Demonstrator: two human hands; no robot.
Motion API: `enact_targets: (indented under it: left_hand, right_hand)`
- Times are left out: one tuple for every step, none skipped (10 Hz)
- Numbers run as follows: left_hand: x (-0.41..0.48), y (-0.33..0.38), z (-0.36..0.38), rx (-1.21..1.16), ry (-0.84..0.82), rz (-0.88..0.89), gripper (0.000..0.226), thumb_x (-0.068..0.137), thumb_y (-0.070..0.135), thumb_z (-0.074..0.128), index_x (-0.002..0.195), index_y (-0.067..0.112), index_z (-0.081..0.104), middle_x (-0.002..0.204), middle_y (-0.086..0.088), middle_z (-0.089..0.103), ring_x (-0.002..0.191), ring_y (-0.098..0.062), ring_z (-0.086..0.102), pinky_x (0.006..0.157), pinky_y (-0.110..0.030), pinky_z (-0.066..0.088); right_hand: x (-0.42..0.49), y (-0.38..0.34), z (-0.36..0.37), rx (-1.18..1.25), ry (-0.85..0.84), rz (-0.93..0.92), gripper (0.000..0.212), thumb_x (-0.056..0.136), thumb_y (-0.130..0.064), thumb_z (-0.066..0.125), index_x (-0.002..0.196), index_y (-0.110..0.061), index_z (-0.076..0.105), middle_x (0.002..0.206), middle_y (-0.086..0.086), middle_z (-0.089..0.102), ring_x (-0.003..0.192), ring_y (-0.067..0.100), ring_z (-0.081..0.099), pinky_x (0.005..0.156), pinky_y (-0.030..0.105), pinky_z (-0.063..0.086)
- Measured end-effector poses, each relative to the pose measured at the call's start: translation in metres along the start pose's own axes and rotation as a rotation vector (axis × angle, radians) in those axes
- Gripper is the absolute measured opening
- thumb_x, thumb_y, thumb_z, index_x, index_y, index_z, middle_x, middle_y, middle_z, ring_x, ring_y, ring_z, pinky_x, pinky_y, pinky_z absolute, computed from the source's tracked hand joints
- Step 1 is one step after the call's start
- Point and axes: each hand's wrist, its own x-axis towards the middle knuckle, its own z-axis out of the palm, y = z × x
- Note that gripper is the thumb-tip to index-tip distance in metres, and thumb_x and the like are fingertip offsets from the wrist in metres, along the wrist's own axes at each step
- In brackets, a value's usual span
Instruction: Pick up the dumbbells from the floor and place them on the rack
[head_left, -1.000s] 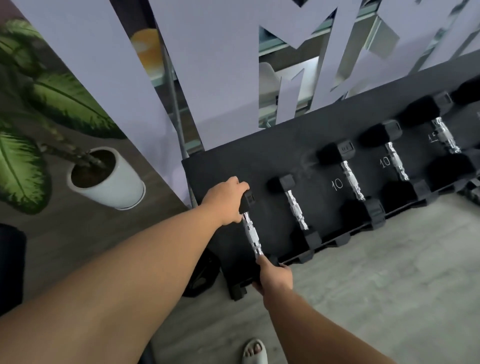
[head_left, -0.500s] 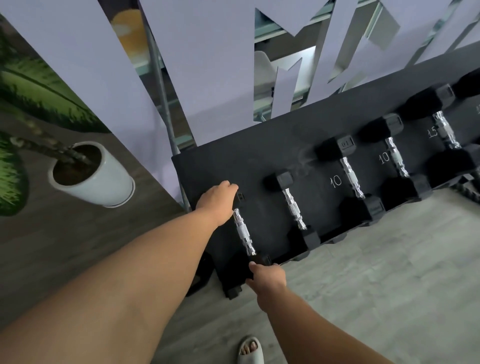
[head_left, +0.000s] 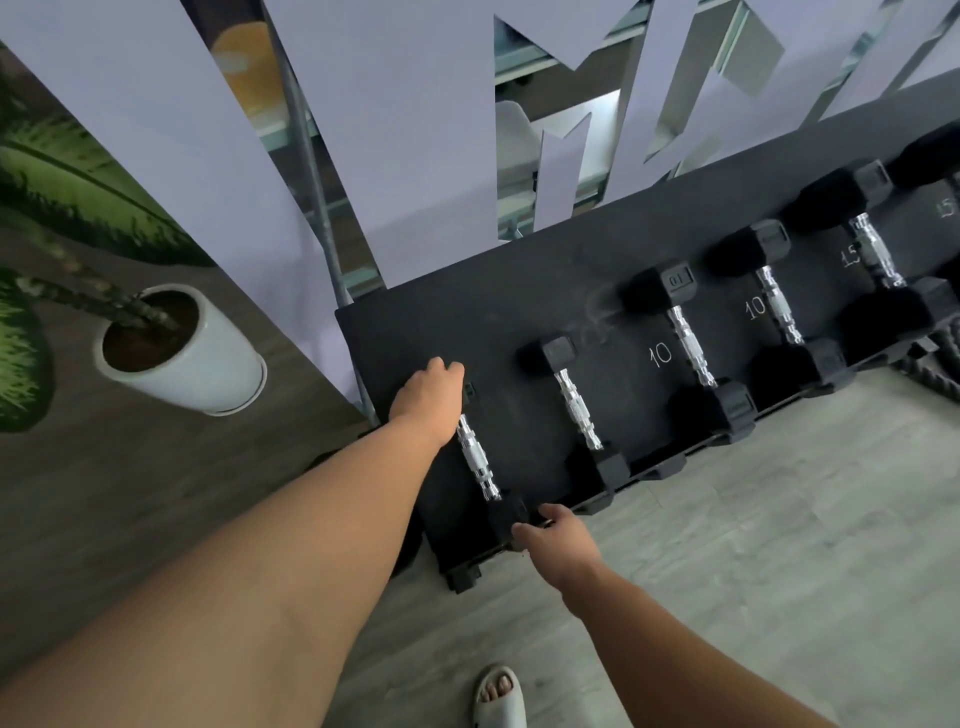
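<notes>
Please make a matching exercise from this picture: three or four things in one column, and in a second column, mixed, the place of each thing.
Things:
1. left hand
2. right hand
3. plant pot
4. sandal

Places:
A. on the wooden floor, left of the rack
B. at the near head of the leftmost dumbbell
C. on the grey floor, at the bottom edge
D. over the far head of the leftmost dumbbell

Pairs: 1-D, 2-B, 3-A, 4-C
</notes>
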Motion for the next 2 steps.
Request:
enact_targets:
  left_hand:
    - [-0.005,0.003,-0.002,-0.066,-0.024,-0.004,0.065,0.093,0.021,0.074,0.148,0.015,0.041,0.14,-0.01,0.045,0.115,-0.031,0.058,0.085,-0.041,0.053]
    - [-0.019,0.002,-0.004,-0.091,-0.114,0.008,0.092,0.09,0.038,0.076,0.161,0.016,0.021,0.159,-0.009,0.03,0.132,-0.031,0.05,0.101,-0.043,0.049]
  right_hand:
    - [-0.008,0.008,-0.022,-0.11,0.008,-0.06,0.067,0.098,-0.032,0.064,0.158,-0.015,0.041,0.146,0.013,0.058,0.084,0.014,0.066,0.074,0.028,0.054]
    - [-0.021,0.006,-0.039,-0.201,0.04,-0.092,0.061,0.099,-0.032,0.063,0.155,-0.016,0.045,0.147,0.009,0.059,0.111,0.023,0.069,0.092,0.032,0.054]
